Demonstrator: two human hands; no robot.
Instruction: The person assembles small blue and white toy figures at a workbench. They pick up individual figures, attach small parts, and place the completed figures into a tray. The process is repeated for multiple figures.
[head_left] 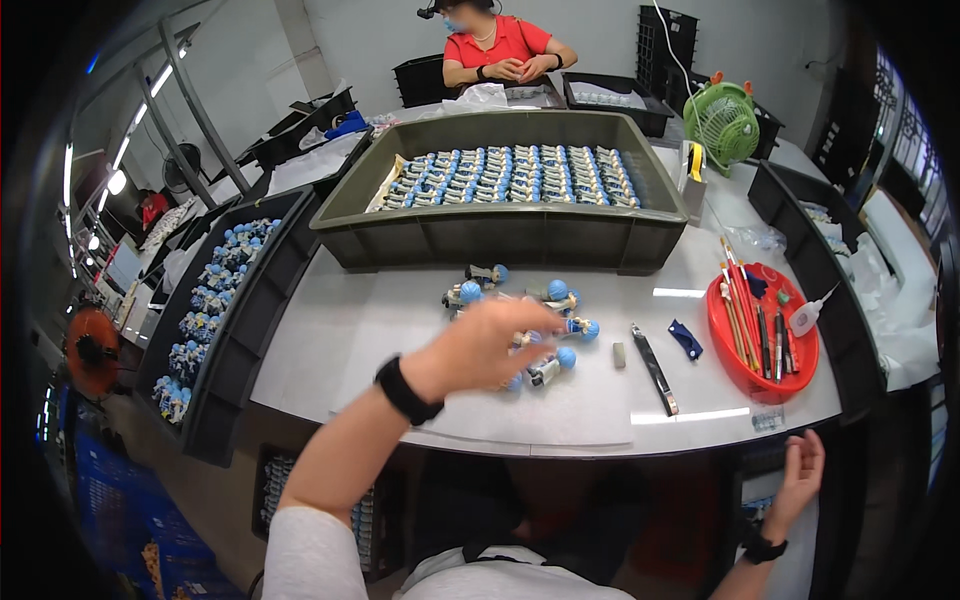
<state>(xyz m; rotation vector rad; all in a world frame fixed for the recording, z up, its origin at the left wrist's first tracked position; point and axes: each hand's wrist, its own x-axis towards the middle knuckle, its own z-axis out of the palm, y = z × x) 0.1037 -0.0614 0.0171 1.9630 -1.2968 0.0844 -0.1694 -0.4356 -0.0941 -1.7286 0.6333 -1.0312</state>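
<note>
Counter [350, 340]: loose blue-headed figurines [530, 320] under left hand [480, 345]; right hand [800, 475] open below the edge; olive crate [500, 235] of figurines behind; red tray [735, 365] of brushes at right

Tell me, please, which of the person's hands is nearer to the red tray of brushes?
Right. The right hand hangs below the table edge, just under the red tray. The left hand is over the blue-headed figurines, well to the tray's left.

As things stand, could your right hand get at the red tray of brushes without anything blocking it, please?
Probably yes. The right hand is raised beyond the near table edge, just below the red tray, and only bare tabletop lies between them. The left hand is busy over the blue-headed figurines, well clear.
</note>
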